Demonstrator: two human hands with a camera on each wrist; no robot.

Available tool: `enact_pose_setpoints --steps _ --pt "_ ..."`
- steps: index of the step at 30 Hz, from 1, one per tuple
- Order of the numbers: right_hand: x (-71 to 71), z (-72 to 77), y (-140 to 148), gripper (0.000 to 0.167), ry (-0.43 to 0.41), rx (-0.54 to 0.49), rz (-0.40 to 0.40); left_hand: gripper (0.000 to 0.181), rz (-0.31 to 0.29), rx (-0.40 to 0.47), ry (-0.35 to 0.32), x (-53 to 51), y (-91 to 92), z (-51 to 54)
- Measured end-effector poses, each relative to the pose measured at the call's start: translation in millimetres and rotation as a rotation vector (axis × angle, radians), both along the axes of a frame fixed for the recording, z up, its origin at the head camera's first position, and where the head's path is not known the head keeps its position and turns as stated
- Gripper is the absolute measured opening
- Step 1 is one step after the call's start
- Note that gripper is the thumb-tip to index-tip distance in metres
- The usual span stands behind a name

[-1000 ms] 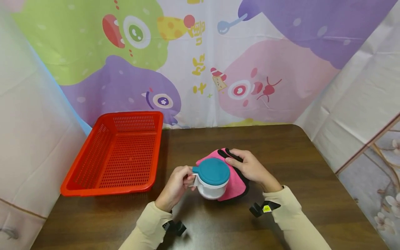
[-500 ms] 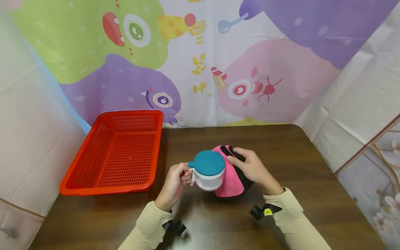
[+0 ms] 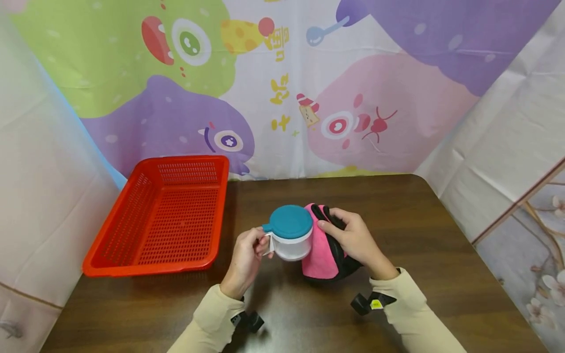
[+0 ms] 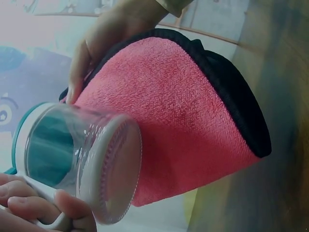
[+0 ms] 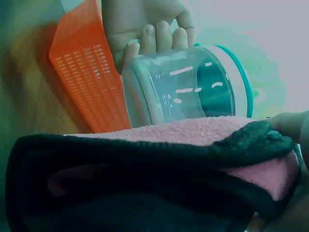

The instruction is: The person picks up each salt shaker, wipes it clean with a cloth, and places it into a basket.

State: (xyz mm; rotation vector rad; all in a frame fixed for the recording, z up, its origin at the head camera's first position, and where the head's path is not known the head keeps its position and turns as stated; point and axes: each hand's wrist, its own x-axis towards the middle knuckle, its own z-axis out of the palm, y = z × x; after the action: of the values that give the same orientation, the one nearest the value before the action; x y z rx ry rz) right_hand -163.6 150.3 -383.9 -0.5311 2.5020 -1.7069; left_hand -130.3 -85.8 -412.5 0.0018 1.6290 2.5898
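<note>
My left hand [image 3: 245,257] grips the handle of a clear, white-rimmed jar [image 3: 293,248] topped with a blue lid [image 3: 291,221]. The jar is held above the table, tilted a little, its base showing in the left wrist view. Against the jar's right side lies a folded pink cloth [image 3: 319,255] with black edging, pinched at its upper part between the thumb and fingers of my right hand [image 3: 356,239]. In the right wrist view the cloth [image 5: 178,133] covers part of the jar [image 5: 178,87].
A red perforated basket [image 3: 183,225] stands at the left of the brown wooden table [image 3: 291,314]. Behind the table hangs a curtain [image 3: 282,147] printed with cartoon figures, and pale sheets flank both sides.
The jar has risen away from the table and shifted slightly left in my left hand. More of the cloth's pink and black side shows beside it, still pinched by my right hand.
</note>
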Motion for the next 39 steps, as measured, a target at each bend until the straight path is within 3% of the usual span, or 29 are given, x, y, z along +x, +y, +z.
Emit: enact_pose_setpoints --steps 8,14,25,39 --pt "5.0 2.8 -5 0.024 0.018 -0.028 -0.023 0.029 0.011 -0.017 0.038 1.4 4.0 -0.2" --pt "9.5 1.1 -12 0.023 0.048 -0.042 -0.048 0.029 0.039 -0.005 0.025 0.6 7.8 0.4" --pt "17.6 -5.7 -26 0.014 0.160 -0.094 -0.060 0.027 0.115 -0.020 -0.024 -3.2 16.0 3.2" --pt "26.2 -13.5 -43 0.014 0.291 -0.061 -0.117 0.024 0.173 -0.136 -0.089 -9.0 25.3 4.9"
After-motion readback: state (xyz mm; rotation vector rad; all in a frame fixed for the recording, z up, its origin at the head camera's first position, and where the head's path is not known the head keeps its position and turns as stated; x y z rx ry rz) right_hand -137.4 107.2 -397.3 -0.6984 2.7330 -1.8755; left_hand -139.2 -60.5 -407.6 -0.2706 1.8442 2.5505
